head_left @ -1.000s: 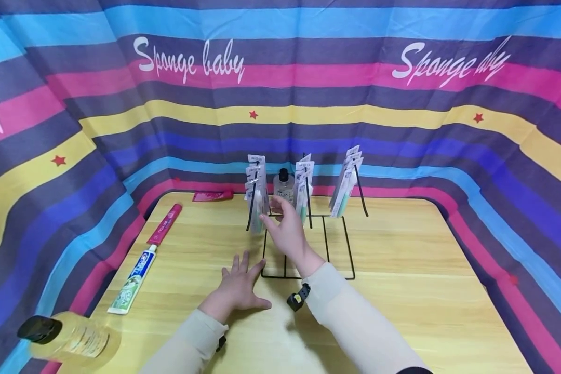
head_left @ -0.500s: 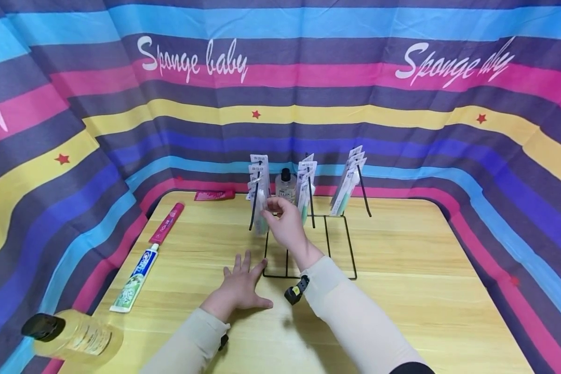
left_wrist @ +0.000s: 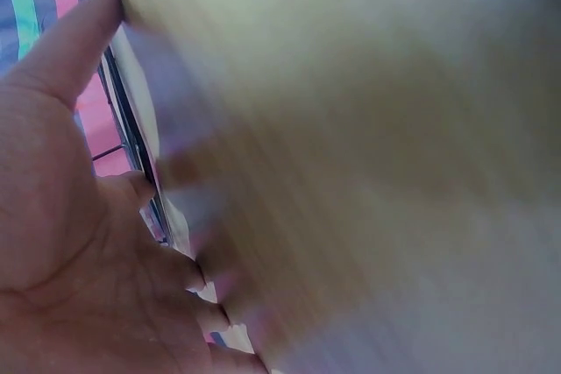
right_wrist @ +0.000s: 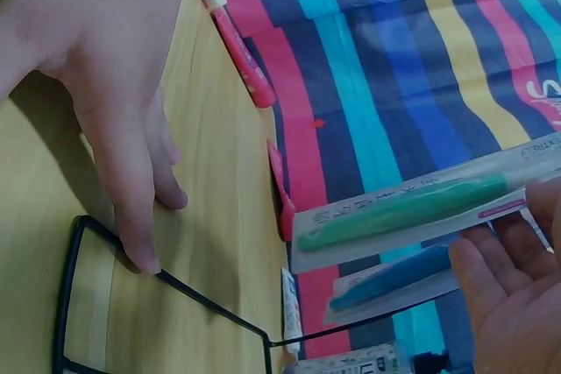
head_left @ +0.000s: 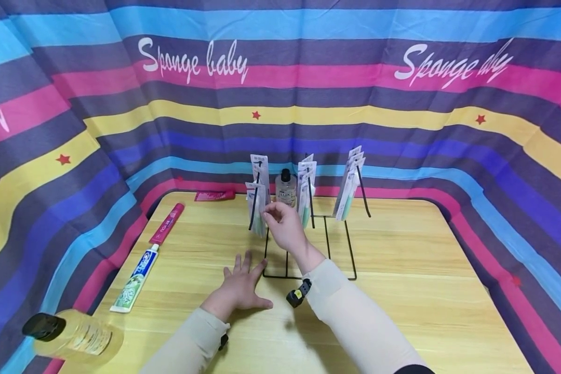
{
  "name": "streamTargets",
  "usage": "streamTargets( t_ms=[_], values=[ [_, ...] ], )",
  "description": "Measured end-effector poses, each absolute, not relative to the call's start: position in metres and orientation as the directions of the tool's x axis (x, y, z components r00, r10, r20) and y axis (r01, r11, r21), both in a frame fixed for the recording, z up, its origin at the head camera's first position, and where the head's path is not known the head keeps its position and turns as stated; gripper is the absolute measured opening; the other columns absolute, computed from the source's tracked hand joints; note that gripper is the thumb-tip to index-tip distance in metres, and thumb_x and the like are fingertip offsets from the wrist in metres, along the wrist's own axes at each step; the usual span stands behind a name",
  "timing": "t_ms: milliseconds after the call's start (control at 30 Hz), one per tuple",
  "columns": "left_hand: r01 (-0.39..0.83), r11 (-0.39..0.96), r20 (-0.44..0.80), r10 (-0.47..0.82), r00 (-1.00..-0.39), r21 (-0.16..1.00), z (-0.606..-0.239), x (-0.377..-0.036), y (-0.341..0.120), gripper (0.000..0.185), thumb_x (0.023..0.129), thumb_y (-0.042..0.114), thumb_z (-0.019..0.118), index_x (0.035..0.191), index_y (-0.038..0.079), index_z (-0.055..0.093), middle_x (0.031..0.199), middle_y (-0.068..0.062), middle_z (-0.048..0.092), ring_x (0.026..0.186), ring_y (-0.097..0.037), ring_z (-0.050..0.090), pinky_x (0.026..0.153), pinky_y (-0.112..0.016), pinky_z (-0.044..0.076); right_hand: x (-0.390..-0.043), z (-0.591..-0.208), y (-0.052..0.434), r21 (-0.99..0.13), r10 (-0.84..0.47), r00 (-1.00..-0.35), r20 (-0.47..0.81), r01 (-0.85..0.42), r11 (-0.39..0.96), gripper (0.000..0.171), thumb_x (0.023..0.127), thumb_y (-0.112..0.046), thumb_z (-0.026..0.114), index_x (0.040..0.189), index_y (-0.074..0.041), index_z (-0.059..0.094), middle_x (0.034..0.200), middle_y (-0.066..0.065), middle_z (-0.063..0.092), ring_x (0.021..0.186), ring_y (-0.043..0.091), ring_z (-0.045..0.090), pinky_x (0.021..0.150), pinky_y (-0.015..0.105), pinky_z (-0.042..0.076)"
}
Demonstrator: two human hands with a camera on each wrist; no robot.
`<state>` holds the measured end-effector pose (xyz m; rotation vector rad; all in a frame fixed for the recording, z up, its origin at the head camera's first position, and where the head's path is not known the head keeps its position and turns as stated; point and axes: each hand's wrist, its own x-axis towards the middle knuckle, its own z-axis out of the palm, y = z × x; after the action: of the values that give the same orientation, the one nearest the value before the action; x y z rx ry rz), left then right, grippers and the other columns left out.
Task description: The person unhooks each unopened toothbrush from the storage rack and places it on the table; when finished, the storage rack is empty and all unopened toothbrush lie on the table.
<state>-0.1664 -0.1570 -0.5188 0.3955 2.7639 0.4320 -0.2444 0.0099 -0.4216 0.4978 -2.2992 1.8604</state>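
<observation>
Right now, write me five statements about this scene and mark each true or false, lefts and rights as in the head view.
1. The left hand rests spread on the table. True.
2. The right hand is at the rightmost row of packaged toothbrushes. False: the right hand is at the leftmost row of packaged toothbrushes.
3. A clear bottle shows between the left and middle rows. True.
4. The blue-and-green tube stands upright. False: the blue-and-green tube lies flat.
5. The wire rack is black. True.
</observation>
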Motion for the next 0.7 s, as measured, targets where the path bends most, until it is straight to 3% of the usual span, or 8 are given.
streamTargets(
  t_ms=[200, 433, 700],
  values=[
    [0.223, 0.917, -0.258, 0.315, -0.913, 0.331, -0.519, -0.167, -0.157, 0.117, 0.074, 0.070, 0.085, 0.168, 0.021, 0.035, 0.171, -0.035, 0.007, 0.156, -0.059, 0.005, 0.112, -0.086, 0.015, -0.240, -0.420, 0.016, -0.928, -0.215, -0.922, 0.322, -0.352, 0.119, 0.007, 0.102, 0.002, 0.065, 0.106, 0.004, 0.070, 0.100, 0.017, 0.074, 0.089, 0.036, 0.071, 0.077, 0.030, 0.061],
    [0.213, 0.916, -0.272, 0.313, -0.910, 0.341, -0.520, -0.167, -0.156, 0.116, 0.075, 0.070, 0.085, 0.168, 0.022, 0.035, 0.172, -0.034, 0.005, 0.156, -0.058, 0.002, 0.113, -0.086, 0.013, -0.235, -0.421, 0.024, -0.923, -0.249, -0.909, 0.334, -0.369, 0.111, 0.006, 0.103, 0.002, 0.064, 0.105, 0.003, 0.069, 0.102, 0.018, 0.074, 0.089, 0.027, 0.072, 0.077, 0.031, 0.063],
    [0.203, 0.915, -0.278, 0.308, -0.910, 0.348, -0.519, -0.166, -0.157, 0.116, 0.075, 0.070, 0.084, 0.167, 0.021, 0.035, 0.172, -0.032, 0.004, 0.157, -0.057, 0.001, 0.114, -0.085, 0.012, -0.227, -0.419, 0.035, -0.929, -0.234, -0.915, 0.330, -0.359, 0.093, 0.007, 0.103, 0.003, 0.062, 0.105, 0.004, 0.068, 0.107, 0.021, 0.075, 0.099, 0.031, 0.074, 0.082, 0.038, 0.064]
  ],
)
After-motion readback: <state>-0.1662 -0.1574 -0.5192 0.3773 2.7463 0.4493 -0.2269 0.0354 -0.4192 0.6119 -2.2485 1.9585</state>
